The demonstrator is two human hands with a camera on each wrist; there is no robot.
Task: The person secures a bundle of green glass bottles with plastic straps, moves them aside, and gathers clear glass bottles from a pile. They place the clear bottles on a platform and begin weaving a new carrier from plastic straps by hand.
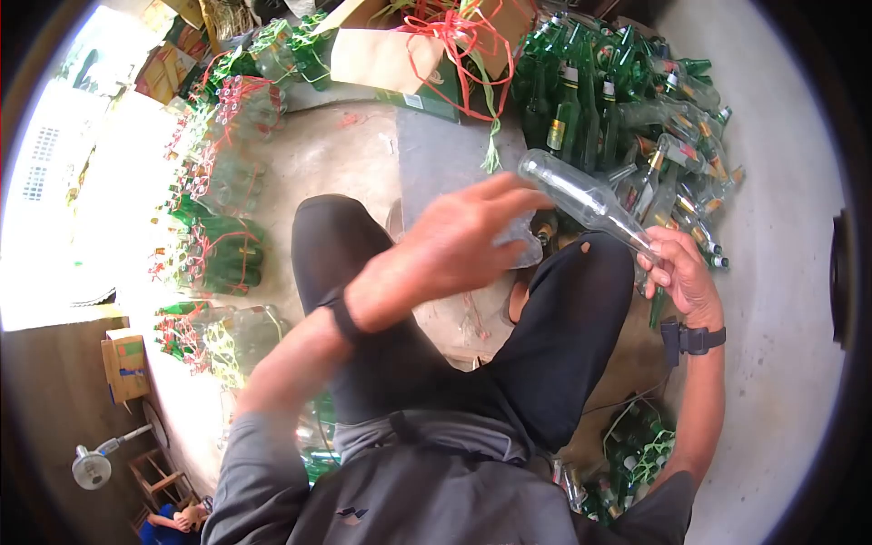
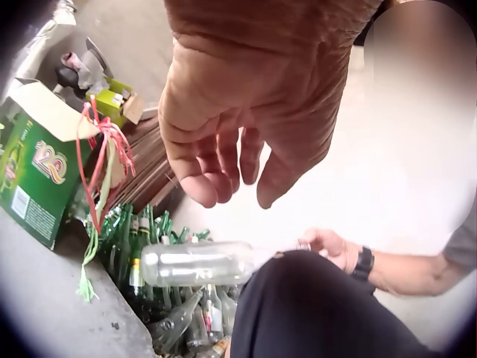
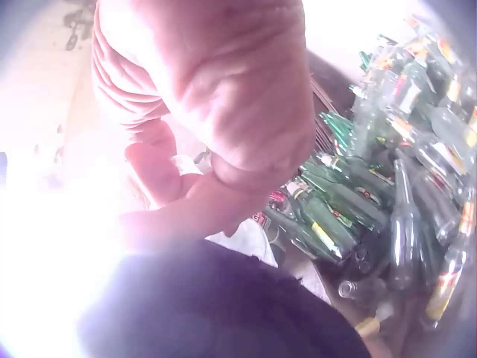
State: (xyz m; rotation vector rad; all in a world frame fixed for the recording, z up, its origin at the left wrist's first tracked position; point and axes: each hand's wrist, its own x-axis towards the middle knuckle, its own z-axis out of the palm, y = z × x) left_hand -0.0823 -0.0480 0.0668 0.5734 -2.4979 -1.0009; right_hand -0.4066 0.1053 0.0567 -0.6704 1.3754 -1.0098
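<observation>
A clear glass bottle (image 1: 581, 200) hangs tilted above my right knee, base up and to the left. My right hand (image 1: 661, 259) grips it by the neck. My left hand (image 1: 518, 213) is stretched toward the base with relaxed fingers and holds nothing. In the left wrist view the left hand (image 2: 238, 190) hovers above the bottle (image 2: 197, 262) with a gap between them, and the right hand (image 2: 328, 246) shows at the neck end. The right wrist view shows the right hand (image 3: 186, 186) with curled fingers; glare hides the neck there.
A big pile of green and clear bottles (image 1: 636, 100) lies ahead on the right. A green cardboard box (image 1: 409, 64) with red string stands ahead. Tied bottle bundles (image 1: 222, 254) line the left, and another bundle (image 1: 640, 445) sits by my right hip. My black-trousered knees (image 1: 563, 336) are below.
</observation>
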